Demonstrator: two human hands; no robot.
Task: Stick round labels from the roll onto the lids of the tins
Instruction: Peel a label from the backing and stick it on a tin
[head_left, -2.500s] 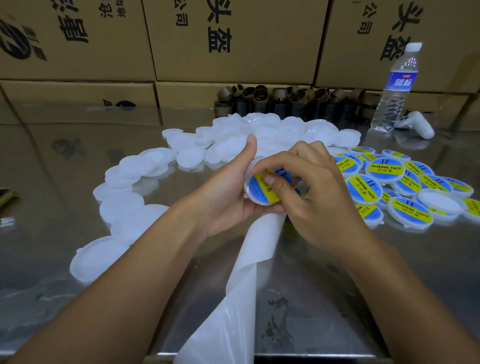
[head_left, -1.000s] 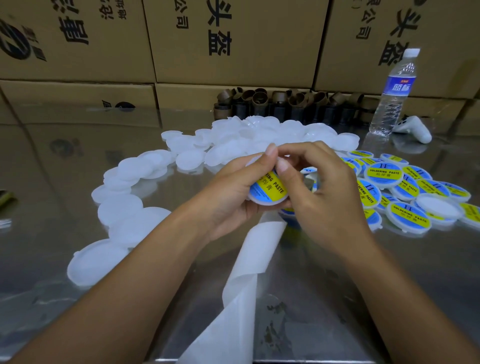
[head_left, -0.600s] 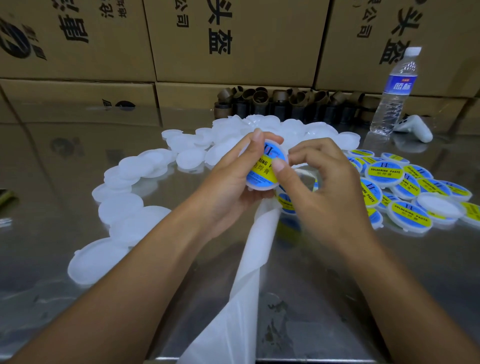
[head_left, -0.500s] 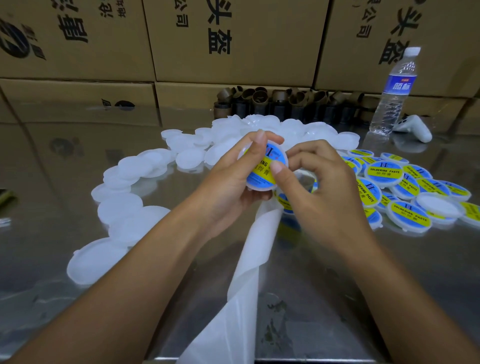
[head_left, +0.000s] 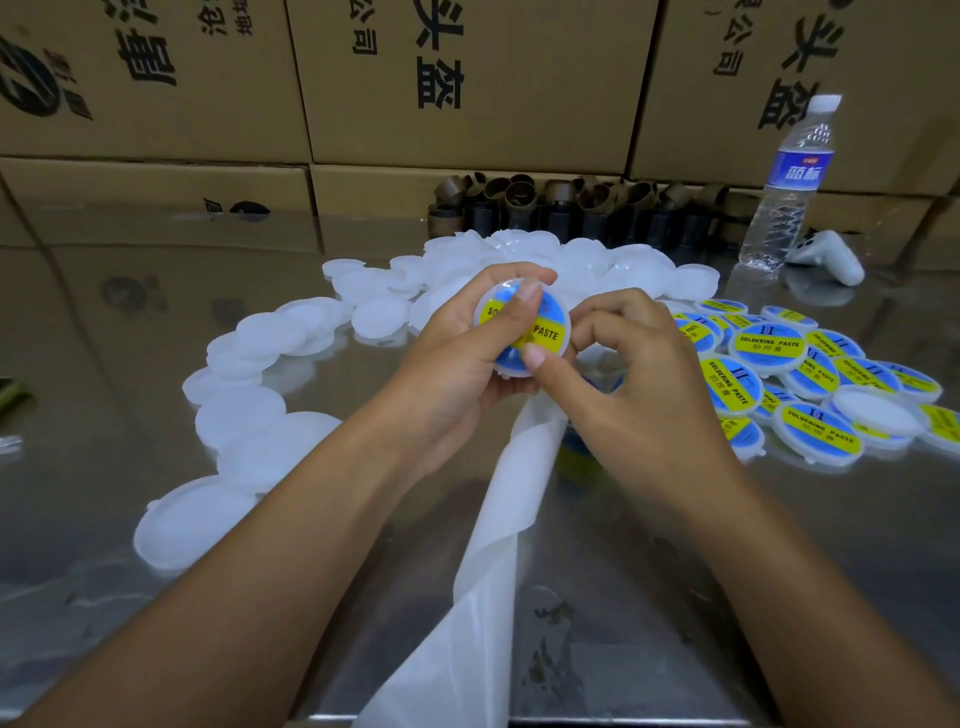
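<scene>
Progress status: partial. Table (head_left: 779, 545) carries two stocks. Unlabelled white lids (head_left: 244, 410) form the larger stock, spread in an arc from the near left to the far centre. They overlap, so no count can be read. Labelled lids (head_left: 769, 345), blue and yellow and marked SOLDERING PASTE, form the smaller stock at right, with one blank lid (head_left: 875, 413) lying among them. Judgement: less than half of the visible lids are done. Spent backing strip (head_left: 493, 519) trails from the work point to the near table edge. The roll is mostly hidden in this view.

Current item: one lid (head_left: 558, 317), held above the table centre and tilted toward the camera. Its label (head_left: 545, 335) is already on the face. The step in hand is judged to be pressing the label flat.

Left hand (head_left: 457, 369): the palm cups the lid from behind and from the left. Its grip is closed round the rim, with the thumb (head_left: 524, 306) laid across the label.

Right hand (head_left: 639, 400): the fingers are curled and the grip is narrow, pinching the lid. The thumb tip (head_left: 535, 358) sits on the lower edge and the forefinger at the right rim.

Remaining: add this lid to the labelled stock, then repeat for each blank lid.
</scene>
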